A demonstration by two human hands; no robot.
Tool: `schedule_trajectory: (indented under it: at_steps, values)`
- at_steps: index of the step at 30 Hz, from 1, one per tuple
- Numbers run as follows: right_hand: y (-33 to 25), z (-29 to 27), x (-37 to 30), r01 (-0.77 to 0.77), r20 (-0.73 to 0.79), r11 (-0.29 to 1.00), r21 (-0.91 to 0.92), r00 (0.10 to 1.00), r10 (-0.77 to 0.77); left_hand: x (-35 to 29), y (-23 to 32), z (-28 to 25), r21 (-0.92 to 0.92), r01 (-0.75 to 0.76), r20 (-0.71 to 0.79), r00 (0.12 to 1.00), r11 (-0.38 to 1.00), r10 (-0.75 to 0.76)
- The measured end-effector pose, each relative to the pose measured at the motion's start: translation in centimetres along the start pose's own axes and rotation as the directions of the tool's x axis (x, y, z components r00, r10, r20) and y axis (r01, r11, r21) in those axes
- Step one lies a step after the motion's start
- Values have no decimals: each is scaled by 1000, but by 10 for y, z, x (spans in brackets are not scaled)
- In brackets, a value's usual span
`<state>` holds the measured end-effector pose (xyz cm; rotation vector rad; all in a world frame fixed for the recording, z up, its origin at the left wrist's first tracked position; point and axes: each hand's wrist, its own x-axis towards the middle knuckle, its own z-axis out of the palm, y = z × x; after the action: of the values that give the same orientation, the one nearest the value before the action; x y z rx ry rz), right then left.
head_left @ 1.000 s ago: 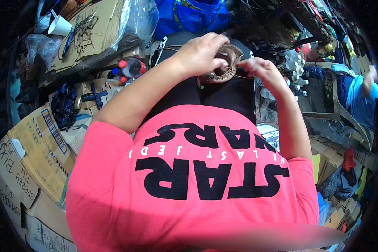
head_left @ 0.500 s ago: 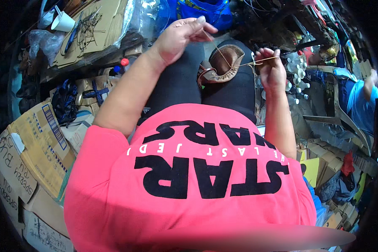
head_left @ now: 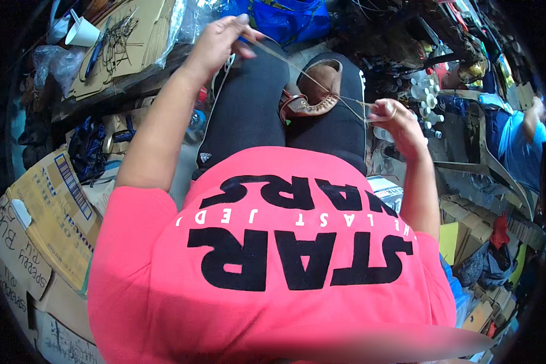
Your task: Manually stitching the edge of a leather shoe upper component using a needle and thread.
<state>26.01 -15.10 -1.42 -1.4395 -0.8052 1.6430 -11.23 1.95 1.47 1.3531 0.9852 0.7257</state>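
A brown leather shoe [head_left: 314,110], with gathered stitching along its rim, rests across my thighs between my knees. From its stitched edge a pale thread [head_left: 286,60] runs taut up and left to my left hand [head_left: 219,50], whose fingers are closed on it beyond my left knee. Another length of thread stretches right to my right hand [head_left: 400,126], its fingers curled shut around it beside my right thigh. Neither hand touches the leather. Any needle at the thread ends is too small to make out.
Flat cardboard [head_left: 124,51] with dark cords and a white cup [head_left: 82,31] lies at the far left. A blue bag [head_left: 291,21] is beyond my knees. White bottles [head_left: 429,100] cluster at the right, near another person in a blue shirt [head_left: 522,155]. Cardboard boxes [head_left: 48,221] stack at left.
My hands have spread farther apart, the left moving up and left, the right dropping nearer to me. The thread on the left has lengthened and flattened. The shoe stays on my thighs.
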Motion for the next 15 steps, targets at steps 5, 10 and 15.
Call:
schedule_trajectory:
  at_steps: [5,10,15]
  values:
    - [-29,11,6,188,-86,883,-429,965,-247,-31,-4,50,617,-542,279,829,571,485]
    - [-58,88,42,359,188,599,-716,925,-329,-43,-17,102,579,-521,479,840,627,256]
    - [-46,90,54,247,117,456,-855,948,-295,-31,-19,93,484,-558,582,780,674,229]
